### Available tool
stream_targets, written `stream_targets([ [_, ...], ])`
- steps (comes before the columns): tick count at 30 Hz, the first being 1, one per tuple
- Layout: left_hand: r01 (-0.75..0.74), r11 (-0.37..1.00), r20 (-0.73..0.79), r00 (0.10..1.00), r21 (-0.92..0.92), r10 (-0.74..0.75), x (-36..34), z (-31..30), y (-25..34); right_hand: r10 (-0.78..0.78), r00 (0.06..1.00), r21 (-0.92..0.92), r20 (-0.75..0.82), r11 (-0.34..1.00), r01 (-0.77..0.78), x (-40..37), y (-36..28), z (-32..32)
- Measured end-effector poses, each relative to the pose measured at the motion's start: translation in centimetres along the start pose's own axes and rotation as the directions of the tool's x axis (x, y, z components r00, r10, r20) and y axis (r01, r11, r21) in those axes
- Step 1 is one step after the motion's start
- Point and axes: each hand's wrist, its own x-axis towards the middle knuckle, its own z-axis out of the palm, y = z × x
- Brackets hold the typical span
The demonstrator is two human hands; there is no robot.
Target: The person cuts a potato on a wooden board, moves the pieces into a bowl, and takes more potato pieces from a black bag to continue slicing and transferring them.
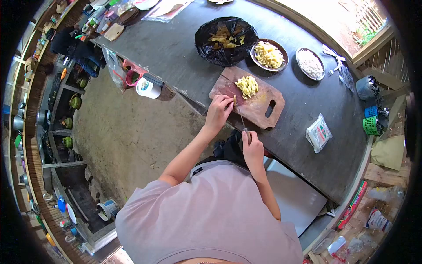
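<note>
A wooden cutting board [268, 94] lies near the edge of the dark table, with a small pile of pale yellow cut pieces [247, 87] on it. At the board's left part, my left hand [218, 112] pinches a small yellowish-brown piece [235, 100]. My right hand [252, 149] is closed around the handle of a knife [241, 115], whose blade points up the board to that piece. Beyond the board are a bowl of yellow pieces [269, 55] and a black plastic bag [203, 44] with peelings inside.
A bowl of white powder [310, 64], cutlery [335, 57] and a white packet [318, 133] are on the table's right side. A white bucket [148, 88] stands by the left edge. Another person [74, 47] is at the far upper left.
</note>
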Motion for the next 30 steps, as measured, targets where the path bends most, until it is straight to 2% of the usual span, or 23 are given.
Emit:
stream_targets([
  [6, -0.024, 1.0, -0.006, 1.0, -0.002, 0.024, 0.0, 0.0, -0.3, 0.022, 1.0, -0.004, -0.021, 1.0, -0.022, 0.1, -0.3, -0.3],
  [12, -0.054, 0.999, 0.061, 0.997, 0.005, 0.053, 0.1, 0.0, -0.8, 0.038, 0.999, -0.032, 0.009, 0.999, -0.037, -0.1, 0.1, 0.0],
  [20, -0.024, 1.0, -0.032, 0.999, -0.016, 0.024, -0.4, 0.9, -0.5, 0.041, 0.999, -0.085, 0.013, 0.996, -0.04, 0.6, 0.1, -1.6],
  [30, -0.007, 0.995, -0.058, 0.998, -0.098, 0.002, -0.4, 1.0, -0.9, 0.045, 0.996, -0.146, 0.072, 0.989, -0.034, 1.3, 0.1, -2.3],
])
